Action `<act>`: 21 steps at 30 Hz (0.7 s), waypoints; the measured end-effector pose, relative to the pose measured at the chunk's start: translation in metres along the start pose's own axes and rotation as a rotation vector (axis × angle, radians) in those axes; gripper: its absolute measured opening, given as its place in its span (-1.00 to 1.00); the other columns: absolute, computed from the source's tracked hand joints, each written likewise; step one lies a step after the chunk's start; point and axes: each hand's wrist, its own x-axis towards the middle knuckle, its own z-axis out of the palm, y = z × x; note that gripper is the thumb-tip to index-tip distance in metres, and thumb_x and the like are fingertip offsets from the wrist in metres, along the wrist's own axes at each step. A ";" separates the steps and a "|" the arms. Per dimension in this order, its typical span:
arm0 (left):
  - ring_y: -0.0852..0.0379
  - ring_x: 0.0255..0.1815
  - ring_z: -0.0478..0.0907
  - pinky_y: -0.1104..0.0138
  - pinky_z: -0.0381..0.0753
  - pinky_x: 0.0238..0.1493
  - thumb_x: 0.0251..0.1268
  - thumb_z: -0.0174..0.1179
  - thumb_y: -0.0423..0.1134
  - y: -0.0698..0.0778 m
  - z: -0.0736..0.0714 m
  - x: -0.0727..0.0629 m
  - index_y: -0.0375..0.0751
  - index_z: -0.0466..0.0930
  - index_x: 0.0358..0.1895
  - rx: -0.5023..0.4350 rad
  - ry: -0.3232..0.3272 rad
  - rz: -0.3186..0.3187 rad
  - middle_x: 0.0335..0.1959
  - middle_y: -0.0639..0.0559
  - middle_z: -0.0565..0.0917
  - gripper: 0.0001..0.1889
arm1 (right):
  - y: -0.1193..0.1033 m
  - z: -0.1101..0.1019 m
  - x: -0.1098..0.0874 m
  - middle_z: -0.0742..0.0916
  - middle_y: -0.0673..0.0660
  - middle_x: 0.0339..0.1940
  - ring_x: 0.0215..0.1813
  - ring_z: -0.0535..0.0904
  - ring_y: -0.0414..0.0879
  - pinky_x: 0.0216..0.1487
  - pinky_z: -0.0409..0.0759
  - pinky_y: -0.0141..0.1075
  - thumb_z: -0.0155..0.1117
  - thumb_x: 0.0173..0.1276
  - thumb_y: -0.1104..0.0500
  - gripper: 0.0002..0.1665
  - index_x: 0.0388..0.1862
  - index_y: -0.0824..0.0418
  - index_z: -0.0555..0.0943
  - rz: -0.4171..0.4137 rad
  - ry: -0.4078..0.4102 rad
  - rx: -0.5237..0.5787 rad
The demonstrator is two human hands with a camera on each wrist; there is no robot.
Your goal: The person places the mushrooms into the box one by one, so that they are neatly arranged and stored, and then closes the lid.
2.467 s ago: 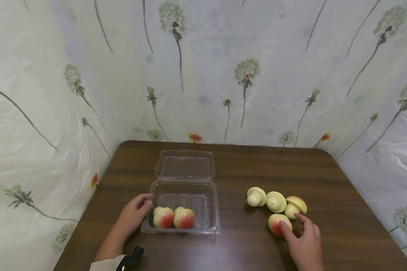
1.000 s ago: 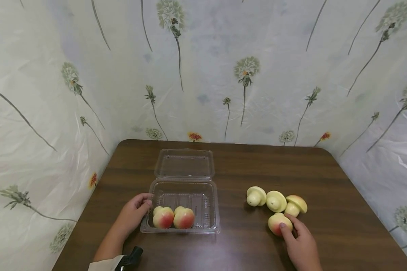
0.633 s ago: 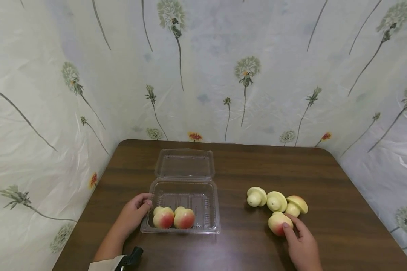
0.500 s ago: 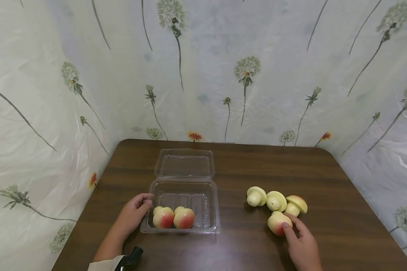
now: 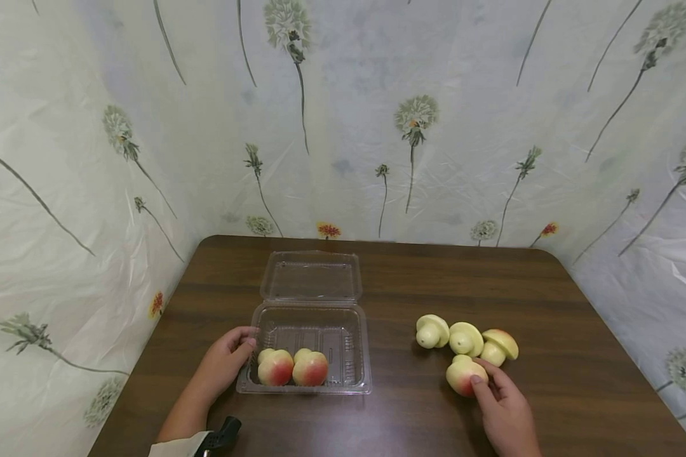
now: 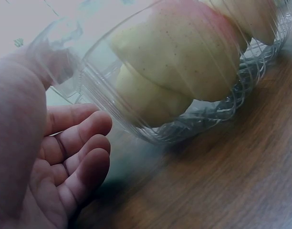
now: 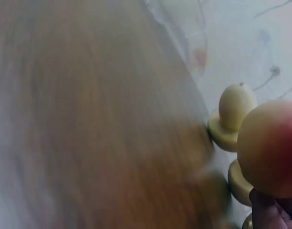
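Note:
My right hand (image 5: 505, 406) pinches a yellow mushroom-shaped piece (image 5: 464, 376) with a red-blushed cap between thumb and fingers. In the right wrist view, that mushroom's round cap (image 7: 270, 150) fills the right edge. Just beyond lie three more such mushrooms: one (image 5: 432, 332) on its cap at the left, a middle one (image 5: 465, 340), and a right one (image 5: 500, 346). My left hand (image 5: 224, 362) holds the left rim of a clear plastic box (image 5: 343, 311), thumb and a finger at the edge. Two mushrooms, a left one (image 5: 275, 368) and a right one (image 5: 310, 369), sit in its front left part.
The box's hinged lid (image 5: 311, 277) lies folded back on the brown wooden table (image 5: 400, 279). Bare table separates the box from the loose mushrooms. Flower-patterned sheeting (image 5: 343, 127) stands behind the table and at both sides.
My right hand has closed its fingers on the front mushroom, tipped it somewhat, and shifted it slightly left. The left hand and the box have stayed in place.

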 end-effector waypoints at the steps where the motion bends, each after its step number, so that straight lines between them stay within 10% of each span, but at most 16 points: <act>1: 0.16 -0.24 0.50 0.34 0.53 -0.16 0.61 0.14 -0.18 0.000 0.000 0.000 -0.24 0.59 0.31 0.001 0.002 0.000 -0.10 -0.09 0.64 -0.64 | -0.001 0.001 0.000 0.70 -0.32 -0.03 -0.03 0.57 -0.55 -0.08 0.49 -0.64 0.18 0.63 -0.08 -0.50 0.39 0.13 0.60 -0.003 0.001 0.000; 21: 0.10 -0.23 0.53 0.33 0.57 -0.14 0.61 0.12 -0.20 -0.004 0.001 0.002 -0.23 0.60 0.28 0.021 0.005 0.001 -0.13 -0.08 0.64 -0.66 | -0.032 0.027 -0.007 0.70 0.20 0.28 0.10 0.59 -0.50 0.02 0.53 -0.63 0.24 0.62 0.06 -0.58 0.37 0.06 0.62 -0.045 -0.118 0.086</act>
